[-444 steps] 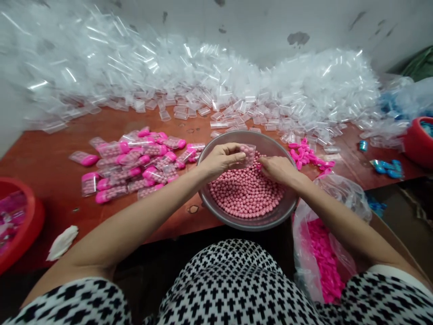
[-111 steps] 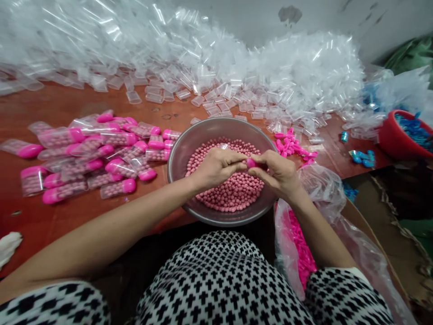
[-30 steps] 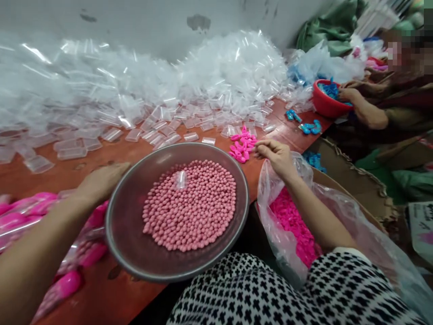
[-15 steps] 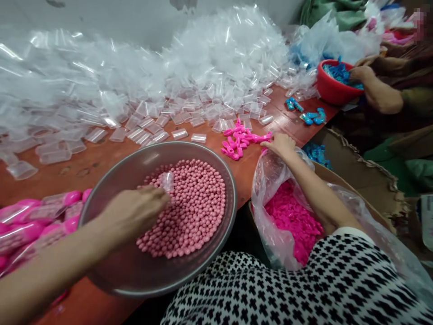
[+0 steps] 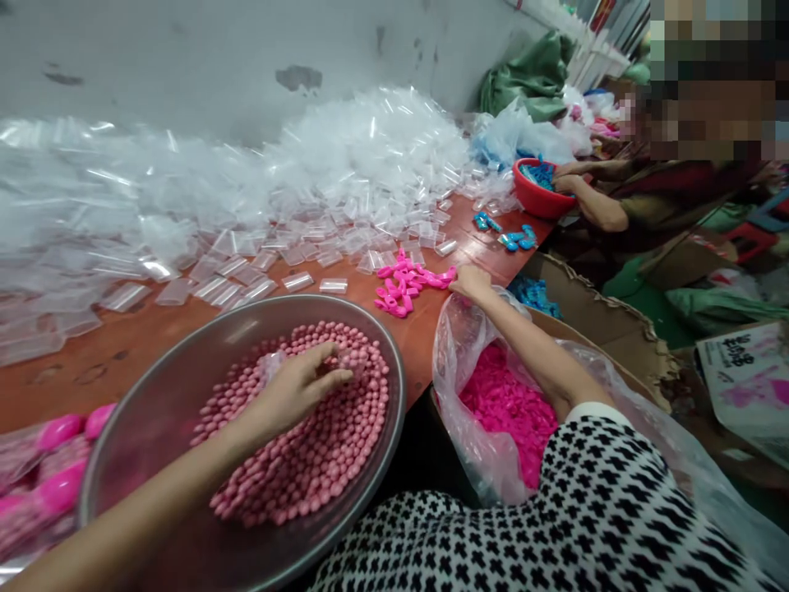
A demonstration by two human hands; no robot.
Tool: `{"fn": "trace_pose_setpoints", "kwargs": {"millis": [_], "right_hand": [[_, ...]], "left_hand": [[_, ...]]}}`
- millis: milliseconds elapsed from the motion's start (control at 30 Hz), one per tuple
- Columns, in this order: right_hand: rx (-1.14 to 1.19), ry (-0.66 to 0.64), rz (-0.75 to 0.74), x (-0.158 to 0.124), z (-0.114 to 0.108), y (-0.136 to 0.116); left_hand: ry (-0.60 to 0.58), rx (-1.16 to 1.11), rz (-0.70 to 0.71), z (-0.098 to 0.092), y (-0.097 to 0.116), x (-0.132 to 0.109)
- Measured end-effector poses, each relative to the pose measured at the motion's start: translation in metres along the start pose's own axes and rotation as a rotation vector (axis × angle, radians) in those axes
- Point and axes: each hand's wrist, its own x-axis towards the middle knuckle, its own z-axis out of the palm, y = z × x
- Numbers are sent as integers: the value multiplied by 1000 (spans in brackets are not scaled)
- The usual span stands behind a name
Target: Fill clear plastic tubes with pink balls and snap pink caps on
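My left hand (image 5: pixel 302 386) is over the pink beads (image 5: pixel 289 485) in a wide metal bowl (image 5: pixel 399 386). Its fingers curl round a clear plastic tube (image 5: pixel 271 364), mostly hidden by the hand. At the table's front edge, my right hand (image 5: pixel 473 284) has its fingers closed at the end of a pink plastic piece, at the right side of a small heap of pink pieces (image 5: pixel 398 292). Below my right forearm, a clear plastic bag (image 5: pixel 449 362) lines a box and holds many more pink pieces (image 5: pixel 511 419).
Clear tubes (image 5: pixel 333 285) are heaped along the wall. Filled tubes with pink ends (image 5: pixel 62 485) lie left of the bowl. To the right, a co-worker's hands (image 5: pixel 573 177) are at a red basin (image 5: pixel 536 201) of blue pieces. Blue pieces (image 5: pixel 518 238) lie on the table (image 5: pixel 486 267).
The view has tilted up and turned right, showing more of the co-worker. My left hand has moved right across the beads with the tube. My right hand stays by the pink heap.
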Motion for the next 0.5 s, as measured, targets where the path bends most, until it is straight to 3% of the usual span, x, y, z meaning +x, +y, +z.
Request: {"fn": "trace_pose_setpoints", "kwargs": {"millis": [100,300,333,400,433,500], "right_hand": [[21,77,-14,-7,-4,4],[195,259,-118,-35,-17,-5],[454,295,-196,-44,-21,-12],[962,196,-367,-67,-30,-30],[1140,135,-457,-83,-35,-41],[1273,48,-606,-118,-46,-64]], "left_hand": [[97,-342,-25,-11,-2,-15],[155,-648,-31,-7,2,-37],[151,-713,-30,-6,2,-38],[149,-790,-18,-5,4,-41],[154,-797,-9,-5,4,-43],[170,-772,11,-5,6,-46]]}}
